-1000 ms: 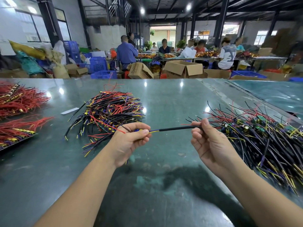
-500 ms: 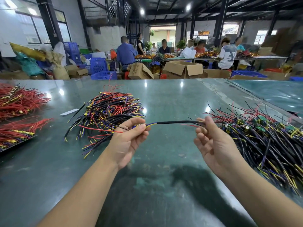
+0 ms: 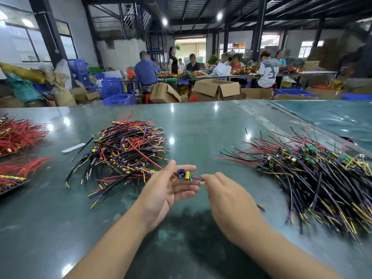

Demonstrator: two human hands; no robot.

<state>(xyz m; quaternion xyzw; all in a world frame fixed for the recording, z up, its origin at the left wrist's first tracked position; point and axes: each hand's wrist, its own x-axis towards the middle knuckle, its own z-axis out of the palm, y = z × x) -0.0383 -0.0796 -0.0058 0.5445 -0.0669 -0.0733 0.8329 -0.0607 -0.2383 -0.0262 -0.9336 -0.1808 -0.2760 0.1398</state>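
Head view. Left hand (image 3: 169,190) is palm up over the glossy dark green table (image 3: 201,127), fingers spread and nearly straight. A small green circuit board with a yellow block and a blue part (image 3: 185,175) lies across its fingertips, just under the index finger. Cannot tell whether the thumb presses on it. A thin red wire (image 3: 149,158) runs from the board's left end up and back into the tangled heap of black, red, yellow and purple wires (image 3: 128,152) just beyond the hand.

Right hand (image 3: 227,196) shows its back, somewhat blurred. Its fingertips are drawn together, pinching the short purple and yellow leads (image 3: 198,178) at the board's right end. The two hands are close, fingertips almost meeting at the board.

To the right, well apart, is a second heap of black and yellow wires with green boards (image 3: 314,174). Bundles of red wires (image 3: 18,135) lie at the far left edge, and a white paper strip (image 3: 73,148) is near the middle heap. Beyond the table are open cardboard boxes (image 3: 217,89) and seated workers (image 3: 146,71).
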